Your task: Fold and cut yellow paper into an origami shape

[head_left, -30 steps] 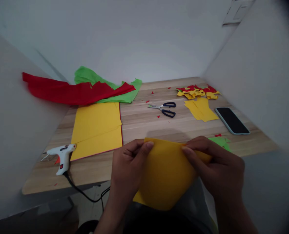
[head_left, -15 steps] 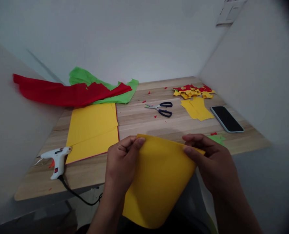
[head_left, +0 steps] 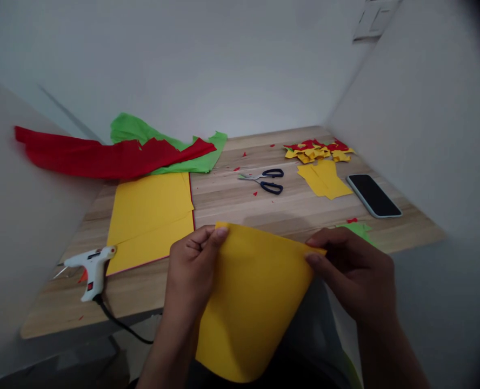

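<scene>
A sheet of yellow paper hangs between my hands in front of the table's near edge, its lower part curling toward me. My left hand pinches its upper left corner between thumb and fingers. At the upper right corner, my right hand grips the paper the same way, thumb toward me. Beyond the sheet lie scissors with dark handles, blades partly apart. To the left, more yellow sheets rest flat on the table, with red showing along their edge.
A white glue gun with a black cord lies at the left. Red crepe paper and green crepe paper are piled behind. At the right are cut paper pieces, yellow strips, a phone and green scraps.
Both hands and the yellow sheet have shifted slightly left in view. My right fingers sit closer to the sheet's right corner. The camera view has moved a little.
</scene>
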The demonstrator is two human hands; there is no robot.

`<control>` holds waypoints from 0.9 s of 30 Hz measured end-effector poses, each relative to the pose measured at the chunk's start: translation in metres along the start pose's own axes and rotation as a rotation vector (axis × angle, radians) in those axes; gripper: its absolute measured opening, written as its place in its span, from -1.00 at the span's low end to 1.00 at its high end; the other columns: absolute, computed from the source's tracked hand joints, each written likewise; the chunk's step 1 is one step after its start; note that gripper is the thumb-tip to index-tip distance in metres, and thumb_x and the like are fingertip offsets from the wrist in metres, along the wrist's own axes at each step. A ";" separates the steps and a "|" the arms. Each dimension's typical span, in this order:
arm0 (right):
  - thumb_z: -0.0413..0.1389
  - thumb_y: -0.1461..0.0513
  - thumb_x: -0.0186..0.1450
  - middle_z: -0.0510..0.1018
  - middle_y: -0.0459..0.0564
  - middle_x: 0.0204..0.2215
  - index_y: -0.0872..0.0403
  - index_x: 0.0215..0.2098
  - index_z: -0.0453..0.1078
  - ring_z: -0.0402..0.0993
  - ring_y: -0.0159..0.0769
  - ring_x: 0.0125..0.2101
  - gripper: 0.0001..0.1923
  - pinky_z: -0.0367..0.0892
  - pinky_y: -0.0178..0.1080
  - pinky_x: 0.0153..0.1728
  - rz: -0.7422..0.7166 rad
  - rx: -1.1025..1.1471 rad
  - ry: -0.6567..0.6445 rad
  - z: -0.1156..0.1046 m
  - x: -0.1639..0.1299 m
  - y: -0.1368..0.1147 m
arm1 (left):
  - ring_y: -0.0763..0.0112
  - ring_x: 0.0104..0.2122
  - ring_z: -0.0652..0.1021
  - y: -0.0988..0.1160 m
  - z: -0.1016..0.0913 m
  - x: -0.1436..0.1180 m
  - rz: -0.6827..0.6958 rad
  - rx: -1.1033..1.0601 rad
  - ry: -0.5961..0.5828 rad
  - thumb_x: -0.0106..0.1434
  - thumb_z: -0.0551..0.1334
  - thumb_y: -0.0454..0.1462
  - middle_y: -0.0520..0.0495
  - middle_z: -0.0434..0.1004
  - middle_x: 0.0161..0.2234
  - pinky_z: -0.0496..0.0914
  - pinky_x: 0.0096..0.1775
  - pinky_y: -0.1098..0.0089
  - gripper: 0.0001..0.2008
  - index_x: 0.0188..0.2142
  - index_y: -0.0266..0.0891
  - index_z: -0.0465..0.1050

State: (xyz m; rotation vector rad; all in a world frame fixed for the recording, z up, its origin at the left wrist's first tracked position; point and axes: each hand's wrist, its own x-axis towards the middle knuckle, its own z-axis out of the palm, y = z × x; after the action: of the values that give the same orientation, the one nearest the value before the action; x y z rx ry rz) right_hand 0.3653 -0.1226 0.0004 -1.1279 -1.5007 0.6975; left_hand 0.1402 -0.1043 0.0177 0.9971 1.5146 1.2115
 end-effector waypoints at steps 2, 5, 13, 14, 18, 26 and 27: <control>0.27 0.32 0.22 0.60 -0.17 -0.38 -0.07 -0.25 0.49 0.55 -0.45 -0.43 -0.83 0.49 -0.48 -0.39 -0.022 -0.018 -0.004 -0.002 0.000 0.000 | 0.55 -0.63 0.33 0.000 -0.001 0.000 0.007 0.008 0.003 0.12 0.32 -0.11 0.08 0.38 -0.63 0.22 -0.61 0.56 -0.73 -0.58 -0.22 0.42; 0.28 0.30 0.22 0.62 -0.14 -0.33 -0.08 -0.20 0.51 0.57 -0.42 -0.39 -0.80 0.50 -0.46 -0.38 -0.016 -0.045 0.000 -0.002 0.000 -0.001 | 0.56 -0.62 0.31 0.001 -0.002 -0.001 0.026 0.021 0.007 0.11 0.32 -0.12 0.09 0.35 -0.63 0.21 -0.60 0.57 -0.74 -0.58 -0.22 0.45; 0.28 0.23 0.20 0.49 -0.20 -0.60 0.02 -0.53 0.44 0.42 -0.47 -0.56 -0.83 0.35 -0.48 -0.54 0.129 -0.024 -0.043 0.004 0.009 -0.004 | 0.56 -0.62 0.28 0.003 -0.004 -0.002 0.030 0.033 0.007 0.09 0.32 -0.12 0.09 0.30 -0.63 0.18 -0.60 0.57 -0.73 -0.60 -0.22 0.44; 0.28 0.22 0.19 0.48 -0.20 -0.61 0.02 -0.54 0.43 0.40 -0.48 -0.57 -0.82 0.33 -0.48 -0.54 0.142 -0.017 -0.036 0.005 0.009 -0.004 | 0.56 -0.62 0.27 0.001 -0.005 -0.002 0.017 0.020 -0.004 0.10 0.33 -0.11 0.09 0.29 -0.63 0.17 -0.61 0.57 -0.73 -0.59 -0.22 0.43; 0.29 0.21 0.18 0.47 -0.19 -0.62 0.03 -0.56 0.43 0.38 -0.47 -0.59 -0.81 0.29 -0.46 -0.57 0.174 0.006 0.000 0.005 0.006 -0.003 | 0.58 -0.65 0.22 -0.002 -0.010 -0.002 -0.042 -0.023 -0.062 0.12 0.32 -0.07 0.12 0.23 -0.64 0.11 -0.63 0.56 -0.68 -0.59 -0.22 0.37; 0.30 0.18 0.15 0.44 -0.16 -0.64 0.03 -0.59 0.44 0.31 -0.44 -0.60 -0.79 0.20 -0.40 -0.62 0.215 0.038 -0.021 0.000 0.008 0.005 | 0.58 -0.67 0.26 0.003 -0.008 -0.006 -0.092 -0.049 -0.129 0.09 0.35 -0.08 0.13 0.24 -0.65 0.16 -0.63 0.56 -0.69 -0.56 -0.20 0.33; 0.31 0.18 0.14 0.43 -0.16 -0.64 0.03 -0.59 0.44 0.30 -0.44 -0.60 -0.78 0.19 -0.40 -0.63 0.223 0.049 -0.014 0.000 0.008 0.006 | 0.56 -0.66 0.29 0.003 -0.008 -0.007 -0.104 -0.058 -0.162 0.09 0.35 -0.07 0.12 0.27 -0.64 0.19 -0.62 0.55 -0.69 -0.55 -0.19 0.35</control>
State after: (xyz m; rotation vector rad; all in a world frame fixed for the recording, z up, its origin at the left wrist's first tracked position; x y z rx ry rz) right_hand 0.3669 -0.1125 -0.0018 -1.2665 -1.3746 0.8910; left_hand 0.1342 -0.1122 0.0224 0.9432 1.3794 1.0696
